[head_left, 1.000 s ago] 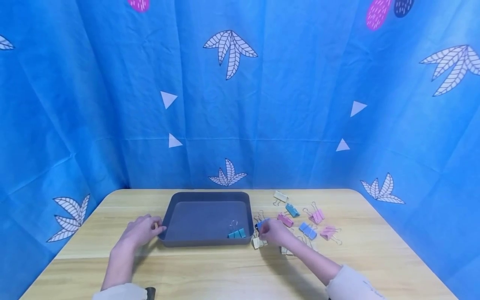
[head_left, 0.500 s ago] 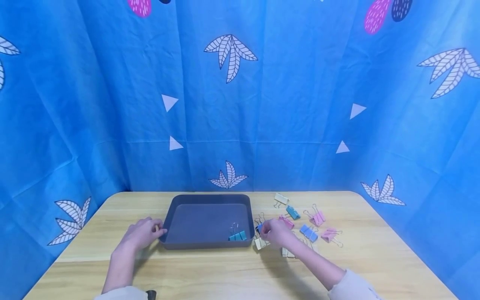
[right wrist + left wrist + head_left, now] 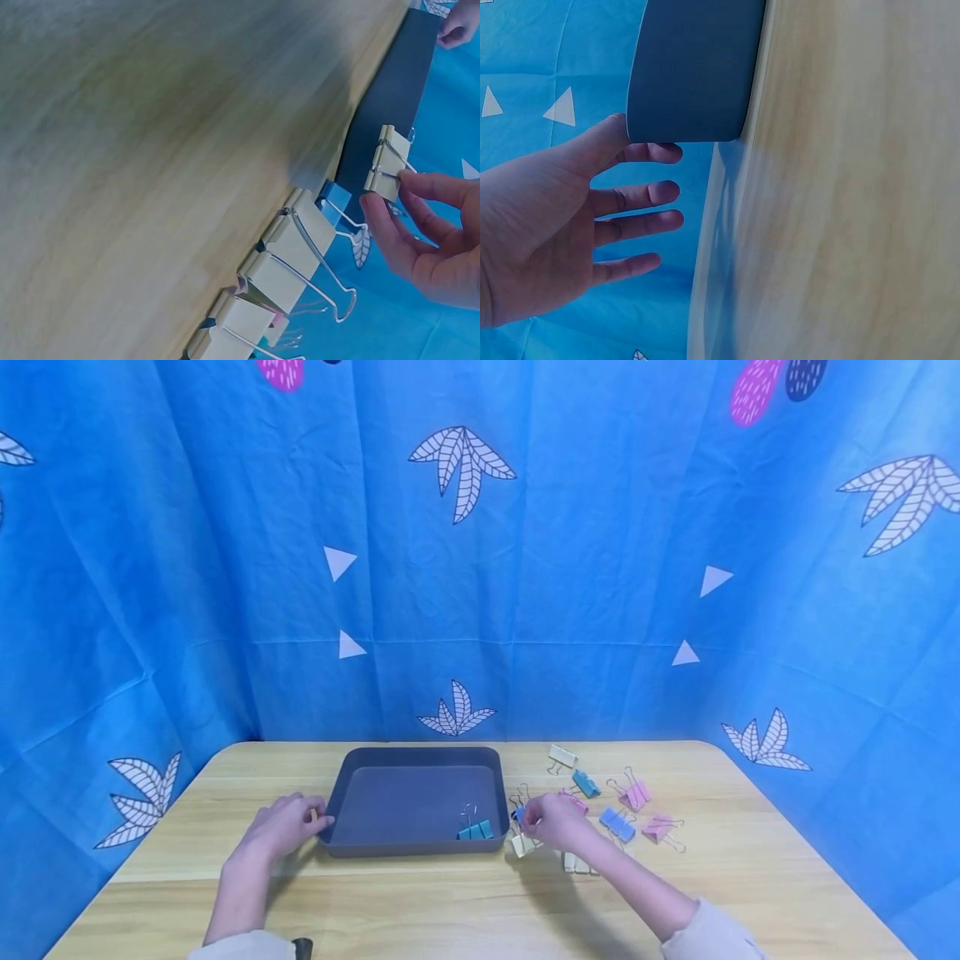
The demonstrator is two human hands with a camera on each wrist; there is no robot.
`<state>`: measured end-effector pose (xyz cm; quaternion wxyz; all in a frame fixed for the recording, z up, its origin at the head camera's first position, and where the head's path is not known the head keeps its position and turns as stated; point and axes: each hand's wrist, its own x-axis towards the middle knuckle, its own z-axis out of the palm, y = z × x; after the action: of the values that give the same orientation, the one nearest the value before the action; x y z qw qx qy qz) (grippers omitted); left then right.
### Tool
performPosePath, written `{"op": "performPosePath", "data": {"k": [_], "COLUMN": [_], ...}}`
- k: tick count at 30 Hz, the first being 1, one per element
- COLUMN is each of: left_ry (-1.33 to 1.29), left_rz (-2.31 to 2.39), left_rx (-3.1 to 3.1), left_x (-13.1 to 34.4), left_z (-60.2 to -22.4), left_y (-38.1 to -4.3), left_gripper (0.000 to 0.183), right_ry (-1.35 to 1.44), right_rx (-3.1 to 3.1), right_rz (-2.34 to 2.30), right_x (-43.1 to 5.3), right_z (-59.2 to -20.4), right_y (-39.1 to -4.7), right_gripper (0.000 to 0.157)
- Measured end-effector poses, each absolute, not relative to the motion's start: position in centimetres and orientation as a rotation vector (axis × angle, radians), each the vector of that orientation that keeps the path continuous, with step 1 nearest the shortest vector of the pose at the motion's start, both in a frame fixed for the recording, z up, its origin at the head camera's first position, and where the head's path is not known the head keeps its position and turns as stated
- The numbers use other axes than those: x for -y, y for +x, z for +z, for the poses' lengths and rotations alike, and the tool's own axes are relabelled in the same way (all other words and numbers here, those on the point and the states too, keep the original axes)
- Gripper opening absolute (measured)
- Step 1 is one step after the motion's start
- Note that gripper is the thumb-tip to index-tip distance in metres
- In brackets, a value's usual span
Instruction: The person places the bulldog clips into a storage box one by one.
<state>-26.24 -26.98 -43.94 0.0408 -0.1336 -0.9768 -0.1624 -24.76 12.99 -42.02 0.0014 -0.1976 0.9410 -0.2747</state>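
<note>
A cream binder clip (image 3: 388, 163) is pinched between the thumb and fingertips of my right hand (image 3: 557, 823). In the head view it shows tilted by the tray's front right corner. A blue binder clip (image 3: 519, 815) lies just behind it, partly hidden by the fingers. My left hand (image 3: 282, 828) holds the left edge of the dark grey tray (image 3: 415, 850) between thumb and index finger; the left wrist view shows its other fingers (image 3: 641, 225) spread and extended. Inside the tray, near its front right corner, lies one teal binder clip (image 3: 475, 830).
Right of the tray lie a cream clip (image 3: 562, 756), a teal clip (image 3: 586, 783), pink clips (image 3: 636, 795), a blue clip (image 3: 617, 823) and, nearer the front, more cream clips (image 3: 579, 863). A blue curtain (image 3: 600, 568) hangs behind the wooden table (image 3: 420, 910).
The cream clip at my right fingertips has shifted slightly right and tilted. My left hand stays at the tray's edge, and the head view has moved a little.
</note>
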Motion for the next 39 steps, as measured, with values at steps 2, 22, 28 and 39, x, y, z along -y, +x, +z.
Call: {"op": "performPosePath", "data": {"k": [2,22,28,39], "left_ry": [-0.413,-0.412,-0.415,-0.42], "left_rz": [-0.5,-0.513,-0.506,-0.5], "left_rx": [2.991,2.995,2.992,2.992], "left_x": [27.0,26.9,26.9,26.8], "left_z": [-44.0,-43.8,-43.7,-43.7], "left_y": [-26.2,-26.2,-26.2,-26.0], "left_gripper": [0.016,0.017,0.017,0.015], "right_ry": [-0.607,-0.559,-0.56,-0.577], "right_rx": [-2.943,-2.897,-2.907,-2.877], "right_rz": [-0.87,-1.06,-1.069,-1.125], "right_x": [-13.1,-13.3,-12.9,-11.9], "right_z": [-41.8,-40.4,-40.0,-39.4], "right_y": [-24.7,-25.2,-25.4,-25.5], "right_gripper": [0.014,0.01,0.01,0.004]}}
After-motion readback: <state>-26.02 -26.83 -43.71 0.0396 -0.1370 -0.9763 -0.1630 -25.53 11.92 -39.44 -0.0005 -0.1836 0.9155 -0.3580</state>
